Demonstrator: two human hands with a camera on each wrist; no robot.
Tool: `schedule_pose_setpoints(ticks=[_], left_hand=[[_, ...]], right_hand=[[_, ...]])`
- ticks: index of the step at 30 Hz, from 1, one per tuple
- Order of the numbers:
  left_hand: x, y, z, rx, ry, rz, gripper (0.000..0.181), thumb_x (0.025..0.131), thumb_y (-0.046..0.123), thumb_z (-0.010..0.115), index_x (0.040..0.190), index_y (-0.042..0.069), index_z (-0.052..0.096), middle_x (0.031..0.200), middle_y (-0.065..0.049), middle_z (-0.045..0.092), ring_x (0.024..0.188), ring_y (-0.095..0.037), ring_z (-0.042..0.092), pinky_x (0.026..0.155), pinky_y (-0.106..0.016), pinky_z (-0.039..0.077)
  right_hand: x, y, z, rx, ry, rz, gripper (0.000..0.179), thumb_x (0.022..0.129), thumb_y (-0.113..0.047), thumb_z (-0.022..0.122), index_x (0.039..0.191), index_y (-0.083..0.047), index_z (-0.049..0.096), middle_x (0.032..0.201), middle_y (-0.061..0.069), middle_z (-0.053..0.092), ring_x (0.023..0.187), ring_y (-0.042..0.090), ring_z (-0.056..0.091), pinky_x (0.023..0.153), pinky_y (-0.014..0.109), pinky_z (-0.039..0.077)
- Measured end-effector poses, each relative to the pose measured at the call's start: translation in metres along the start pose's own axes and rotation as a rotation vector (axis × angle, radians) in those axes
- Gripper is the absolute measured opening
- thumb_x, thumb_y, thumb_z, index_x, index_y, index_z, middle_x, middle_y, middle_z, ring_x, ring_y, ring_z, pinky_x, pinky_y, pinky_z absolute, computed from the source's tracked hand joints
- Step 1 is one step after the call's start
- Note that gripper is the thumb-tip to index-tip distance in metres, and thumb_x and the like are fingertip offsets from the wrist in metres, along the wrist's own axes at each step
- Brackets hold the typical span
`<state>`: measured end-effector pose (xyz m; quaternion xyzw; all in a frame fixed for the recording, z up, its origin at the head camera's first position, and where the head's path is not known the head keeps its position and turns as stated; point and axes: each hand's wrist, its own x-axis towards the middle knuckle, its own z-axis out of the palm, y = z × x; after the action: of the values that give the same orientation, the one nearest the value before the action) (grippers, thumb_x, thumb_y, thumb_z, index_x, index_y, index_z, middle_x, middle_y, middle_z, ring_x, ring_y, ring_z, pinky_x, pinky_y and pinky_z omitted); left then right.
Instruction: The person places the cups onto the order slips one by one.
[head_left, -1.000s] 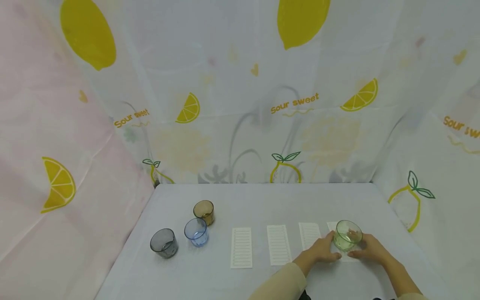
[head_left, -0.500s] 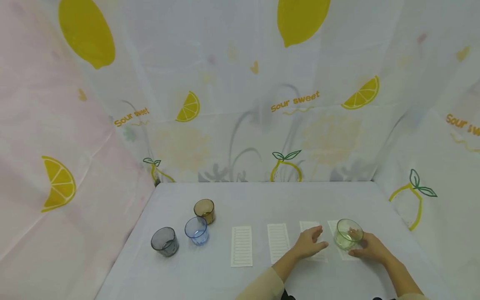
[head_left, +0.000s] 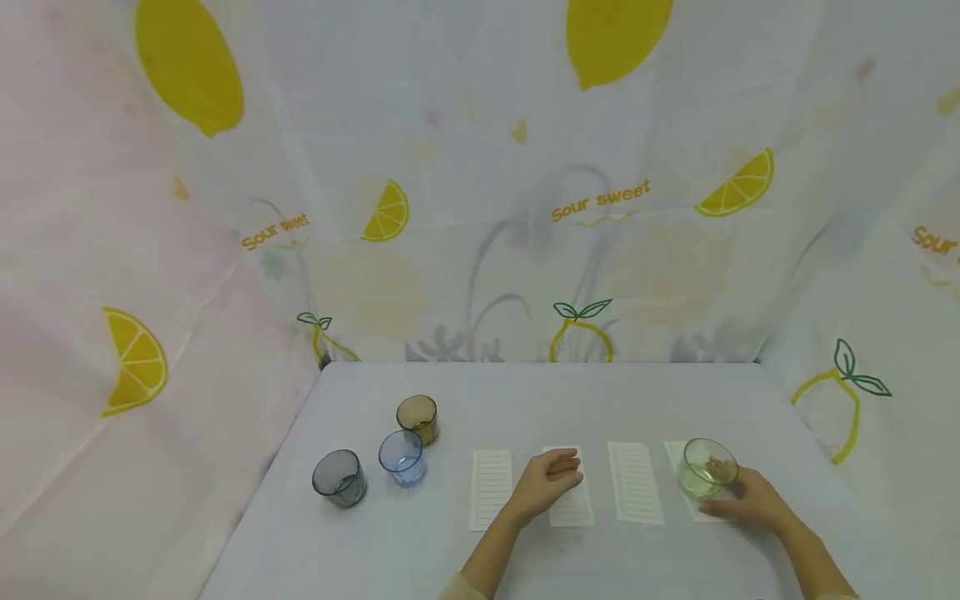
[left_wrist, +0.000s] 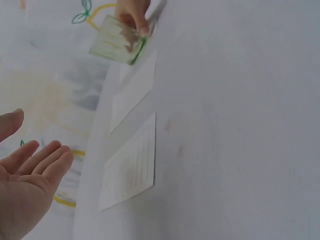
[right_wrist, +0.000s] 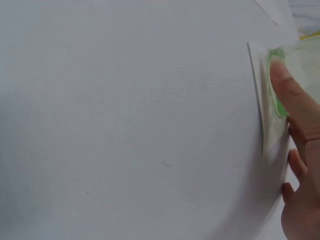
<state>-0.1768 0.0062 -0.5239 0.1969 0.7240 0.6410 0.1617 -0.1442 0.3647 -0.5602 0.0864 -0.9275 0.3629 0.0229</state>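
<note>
On the rightmost paper slip (head_left: 675, 454) stands a clear green glass cup (head_left: 696, 477), upright, with the right hand's (head_left: 753, 500) thumb and fingers curved around its side. Well to its left, the left hand (head_left: 545, 485), empty with fingers relaxed, hovers over the second lined slip (head_left: 576, 504) from the left. Farther left on the white table (head_left: 525, 404) are an amber cup (head_left: 417, 414), a blue cup (head_left: 403, 467) and a grey cup (head_left: 341, 483).

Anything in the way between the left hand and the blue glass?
Nothing visible blocks it: between left hand and blue glass, only the leftmost lined card lies, flat on the table. The brown glass is behind, off that path.
</note>
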Motion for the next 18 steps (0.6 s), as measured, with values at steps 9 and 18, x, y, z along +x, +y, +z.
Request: schedule_pose_setpoints(ticks=[9,18], left_hand=[[-0.038,-0.010,-0.031,0.000,0.130,-0.042,0.043,0.092,0.009,0.058,0.126,-0.014,0.047,0.121,-0.031,0.055,0.113,-0.041,0.056,0.091,-0.032,0.051],[-0.079,-0.028,-0.063,-0.067,0.237,-0.098,0.045,0.093,0.009,0.058,0.127,-0.016,0.044,0.121,-0.035,0.054,0.112,-0.042,0.056,0.091,-0.033,0.051]], right_hand=[[-0.002,-0.002,0.006,0.049,0.027,0.071,0.070,0.070,-0.017,0.080,0.123,0.017,0.048,0.126,0.041,0.043,0.118,0.062,0.032,0.092,0.072,0.028],[-0.001,-0.005,0.007,0.025,0.027,0.093,0.068,0.073,-0.019,0.078,0.123,0.016,0.048,0.127,0.041,0.041,0.117,0.062,0.032,0.091,0.072,0.030]])
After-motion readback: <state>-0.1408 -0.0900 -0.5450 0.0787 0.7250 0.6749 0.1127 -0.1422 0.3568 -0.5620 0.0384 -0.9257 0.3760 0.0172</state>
